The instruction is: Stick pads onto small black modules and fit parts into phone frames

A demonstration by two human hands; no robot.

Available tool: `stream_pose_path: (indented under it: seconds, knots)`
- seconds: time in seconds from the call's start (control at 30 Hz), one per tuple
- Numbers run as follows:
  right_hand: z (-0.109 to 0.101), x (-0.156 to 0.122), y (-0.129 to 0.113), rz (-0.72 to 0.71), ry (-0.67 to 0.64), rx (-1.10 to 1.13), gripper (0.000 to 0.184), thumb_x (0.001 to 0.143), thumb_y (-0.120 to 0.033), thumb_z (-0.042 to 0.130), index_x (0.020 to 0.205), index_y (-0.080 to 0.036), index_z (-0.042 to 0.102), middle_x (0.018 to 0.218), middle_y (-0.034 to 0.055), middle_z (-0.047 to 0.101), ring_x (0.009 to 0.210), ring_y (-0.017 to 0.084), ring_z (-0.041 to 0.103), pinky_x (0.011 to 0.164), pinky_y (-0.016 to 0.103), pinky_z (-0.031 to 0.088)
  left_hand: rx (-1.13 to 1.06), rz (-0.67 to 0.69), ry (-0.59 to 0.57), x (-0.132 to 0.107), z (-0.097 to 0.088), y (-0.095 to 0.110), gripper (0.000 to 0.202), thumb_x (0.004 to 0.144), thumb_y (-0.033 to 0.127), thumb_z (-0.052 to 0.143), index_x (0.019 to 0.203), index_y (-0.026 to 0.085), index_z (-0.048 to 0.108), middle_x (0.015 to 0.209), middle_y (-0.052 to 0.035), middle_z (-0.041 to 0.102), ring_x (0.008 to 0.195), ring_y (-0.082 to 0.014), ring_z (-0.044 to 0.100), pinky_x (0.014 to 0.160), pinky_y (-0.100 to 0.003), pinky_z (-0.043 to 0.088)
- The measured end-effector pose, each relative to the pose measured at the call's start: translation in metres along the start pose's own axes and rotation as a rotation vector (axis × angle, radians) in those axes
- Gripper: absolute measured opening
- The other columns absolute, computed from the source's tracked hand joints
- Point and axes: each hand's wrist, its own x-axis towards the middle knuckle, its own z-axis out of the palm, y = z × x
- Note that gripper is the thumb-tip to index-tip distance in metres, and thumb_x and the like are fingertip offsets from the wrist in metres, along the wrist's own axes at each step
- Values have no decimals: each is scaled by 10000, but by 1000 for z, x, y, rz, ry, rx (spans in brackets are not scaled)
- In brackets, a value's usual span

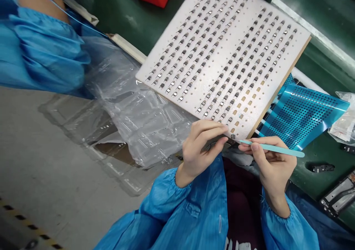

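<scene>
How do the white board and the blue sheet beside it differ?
Colour: the board is white with a tan edge, while the sheet is shiny blue.
Size: the board looks thicker and much larger than the sheet.
Surface: the board bears many small dark parts; the sheet shows a dense grid of dark dots.
Both carry a pattern set out in rows.

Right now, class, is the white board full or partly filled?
Partly filled: dark parts sit in rows across the board, but bare tan slots show near the tweezers.
</scene>
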Motion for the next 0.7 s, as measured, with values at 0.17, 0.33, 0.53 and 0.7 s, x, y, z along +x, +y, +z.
stream_pose_path:
  seconds: [0.17,0.33,0.53,0.7]
  knots:
    - [-4,-5,-5,-2,-33,26,110,977,-289,856,951,-197,802,817,58,844,710,256,853,611,286,729,-123,20,-74,15,-5,12,240,977,40,758,1105,243,754,1049,-13,801,999,-186,757,913,-369,629]
    - [-6,-9,-5,-72,-32,42,32,997,-230,823,993,-213,796,862,39,846,723,248,856,615,287,734,-200,-54,-57,17,-2,18,210,971,43,768,1037,242,774,984,-13,788,970,-187,738,885,-363,622]
    - [-5,-13,-2,-304,-1,-40,133,988,-141,798,1083,-234,804,917,52,854,820,290,869,638,366,754,-299,-272,-20,10,3,33,162,976,75,781,969,236,801,949,-25,804,939,-189,747,848,-351,627]
    - [-3,-14,6,-446,11,-63,321,937,-37,789,1172,-256,807,959,36,861,829,290,869,651,402,763,-368,-431,32,3,7,41,120,986,119,789,966,232,825,947,-30,816,926,-181,766,826,-314,635]
